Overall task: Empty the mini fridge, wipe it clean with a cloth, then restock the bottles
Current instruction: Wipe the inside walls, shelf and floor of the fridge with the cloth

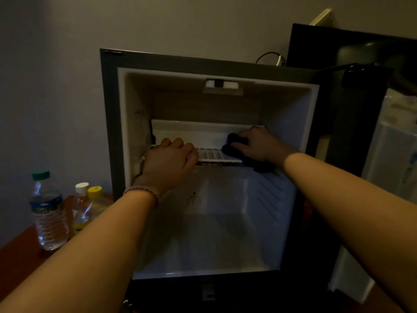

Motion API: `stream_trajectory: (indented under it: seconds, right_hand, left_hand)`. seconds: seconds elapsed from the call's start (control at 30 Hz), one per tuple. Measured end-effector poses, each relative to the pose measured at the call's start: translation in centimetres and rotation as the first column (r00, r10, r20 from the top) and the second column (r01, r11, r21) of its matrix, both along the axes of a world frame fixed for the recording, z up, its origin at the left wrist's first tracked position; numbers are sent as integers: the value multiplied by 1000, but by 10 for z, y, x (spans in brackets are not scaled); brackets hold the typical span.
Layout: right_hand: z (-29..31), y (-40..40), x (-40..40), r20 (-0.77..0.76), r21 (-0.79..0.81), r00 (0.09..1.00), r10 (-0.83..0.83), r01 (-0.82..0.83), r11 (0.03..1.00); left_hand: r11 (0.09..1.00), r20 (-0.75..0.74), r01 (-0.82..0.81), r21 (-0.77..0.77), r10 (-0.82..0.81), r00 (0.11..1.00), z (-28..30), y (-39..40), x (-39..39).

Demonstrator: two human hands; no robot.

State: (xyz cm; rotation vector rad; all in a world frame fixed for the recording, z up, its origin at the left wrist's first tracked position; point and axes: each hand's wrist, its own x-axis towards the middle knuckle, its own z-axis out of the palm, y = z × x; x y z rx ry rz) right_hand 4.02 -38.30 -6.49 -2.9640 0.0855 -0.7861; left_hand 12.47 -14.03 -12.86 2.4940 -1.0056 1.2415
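Head view: the wire shelf (211,154) is gripped by the left hand (168,160); the dark cloth (235,147) is clutched by the right hand (259,144). The shelf is best steadied while each bar is wiped.

no text can be read; the label on the green-capped water bottle (47,208) is too dim and blurred to make out.

Three bottles (48,211), one cloth (237,150), one fridge (108,109).
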Motion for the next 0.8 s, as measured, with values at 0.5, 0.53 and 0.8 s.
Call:
stream_trajectory:
  seconds: [0.5, 0.53, 0.8]
  right_hand:
    - [0, 34, -42, -68, -325, 940, -333, 295, 899]
    - [-2, 33, -40, -45, -308, 952, -304, 276, 911]
    - [4, 22, -1, -2, -65, 976, -219, 218, 974]
  left_hand:
    - [1000, 57, 14, 2, -14, 998, -3, 1, 0]
    - [1000, 61, 12, 2, -12, 998, -3, 1, 0]
    - [1000, 81, 27, 2, -28, 996, -3, 0, 2]
